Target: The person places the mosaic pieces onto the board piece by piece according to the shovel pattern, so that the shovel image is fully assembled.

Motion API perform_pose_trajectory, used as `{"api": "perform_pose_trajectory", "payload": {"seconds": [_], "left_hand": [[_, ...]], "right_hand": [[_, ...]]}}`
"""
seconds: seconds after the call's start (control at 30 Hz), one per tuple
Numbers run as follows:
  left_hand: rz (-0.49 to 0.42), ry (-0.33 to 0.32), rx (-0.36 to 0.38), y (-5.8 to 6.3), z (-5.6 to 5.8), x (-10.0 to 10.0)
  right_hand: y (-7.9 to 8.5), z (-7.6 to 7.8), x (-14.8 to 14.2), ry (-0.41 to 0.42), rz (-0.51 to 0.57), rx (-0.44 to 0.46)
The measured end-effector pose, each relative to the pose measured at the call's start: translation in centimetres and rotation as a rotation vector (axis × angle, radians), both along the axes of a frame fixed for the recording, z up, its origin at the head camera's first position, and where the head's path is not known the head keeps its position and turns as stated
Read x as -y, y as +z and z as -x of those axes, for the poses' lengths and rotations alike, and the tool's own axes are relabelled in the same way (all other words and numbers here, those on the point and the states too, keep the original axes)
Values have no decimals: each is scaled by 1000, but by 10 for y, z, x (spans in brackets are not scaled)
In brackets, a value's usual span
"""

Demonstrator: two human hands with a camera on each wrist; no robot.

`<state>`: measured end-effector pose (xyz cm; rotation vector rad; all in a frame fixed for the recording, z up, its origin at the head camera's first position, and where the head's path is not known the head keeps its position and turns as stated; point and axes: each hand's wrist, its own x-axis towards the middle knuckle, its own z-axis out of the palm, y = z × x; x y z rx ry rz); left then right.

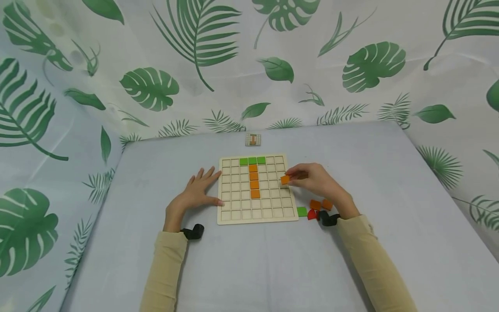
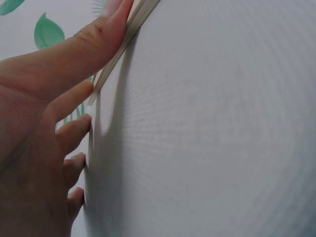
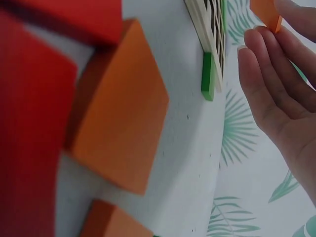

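A pale wooden grid board [image 1: 235,214] lies flat on the table. Three green square tiles [image 1: 252,160] sit in a row along its top, and a column of several orange square tiles [image 1: 254,176] runs down from the middle one. My right hand [image 1: 317,180] pinches an orange square tile [image 1: 285,180] between thumb and fingers, over the board's right side. With fingers spread, my left hand [image 1: 196,190] rests at the board's left edge, its thumb on the rim. In the left wrist view the thumb [image 2: 89,49] lies along the board's edge [image 2: 113,61].
Right of the board's lower corner lie a green tile [image 1: 302,211], loose orange tiles [image 1: 315,205] and red pieces [image 1: 312,214], partly hidden by the right wrist's camera. A small patterned card [image 1: 253,139] lies behind the board. Leaf-printed cloth [image 1: 234,65] hangs around the table.
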<state>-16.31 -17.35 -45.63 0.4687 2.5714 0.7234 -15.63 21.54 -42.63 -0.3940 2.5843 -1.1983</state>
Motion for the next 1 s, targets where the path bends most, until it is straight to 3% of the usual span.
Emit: {"api": "perform_pose_trajectory", "payload": {"seconds": [0.2,1.0], "left_hand": [[-15,6,2,4,-2,0],[-13,8,3,1,-1,-1]], "right_hand": [[0,-2,10,5,-5,10],[-3,-9,46,36,-26,0]]}}
